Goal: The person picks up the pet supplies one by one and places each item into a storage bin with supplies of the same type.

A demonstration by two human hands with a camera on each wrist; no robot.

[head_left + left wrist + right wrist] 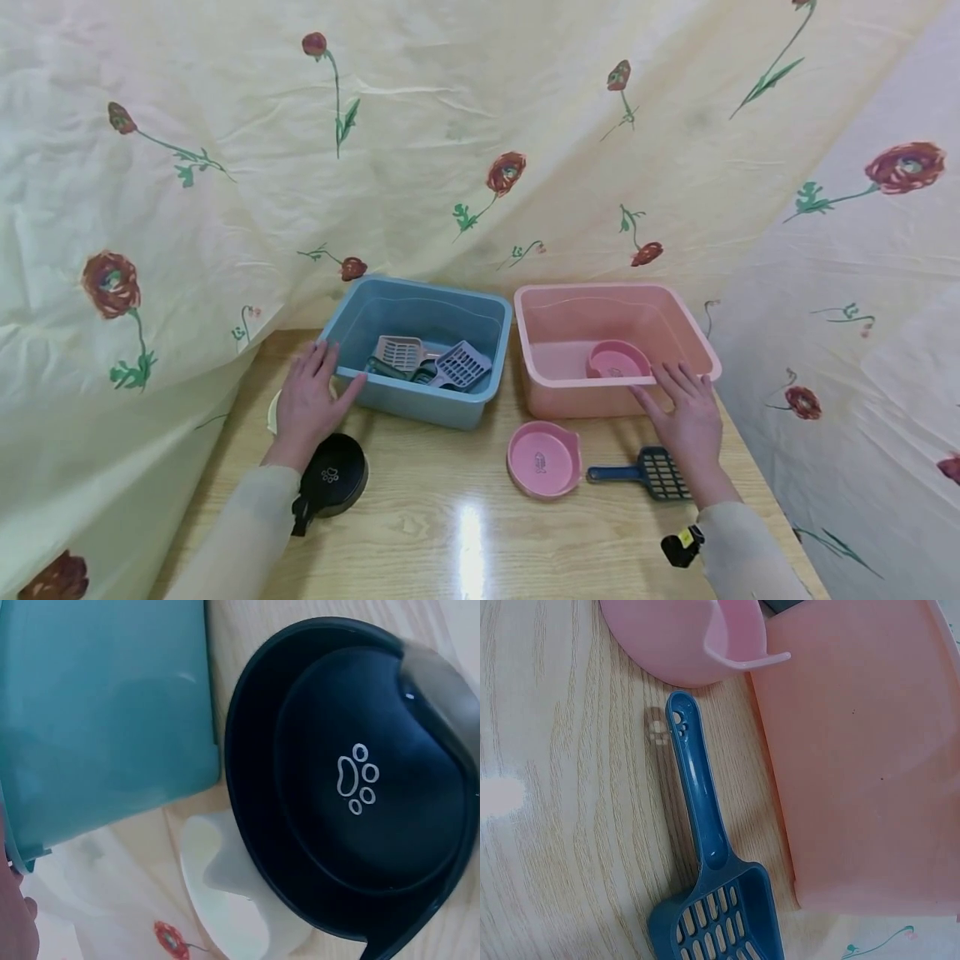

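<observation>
My left hand (pixel 306 402) rests at the front left corner of a blue plastic bin (pixel 420 408), fingers extended along its rim. Inside that bin lie several slotted litter scoops, among them a lavender scoop (pixel 462 365) and a beige scoop (pixel 400 352). On the right, my right hand (pixel 686 417) touches the front rim of a pink bin (pixel 585 402) with fingers spread. A pink bowl (pixel 619 360) sits inside it. Below that hand, partly covered by the wrist, lies a dark blue litter scoop (pixel 697 780), its handle pointing left.
A second pink bowl (pixel 542 460) stands on the wooden table (pixel 420 550) before the bins. Beside my left wrist is a black bowl (pixel 360 847) with a paw print, overlapping a white bowl (pixel 247 900). Flowered cloth (pixel 420 192) hangs behind and at both sides.
</observation>
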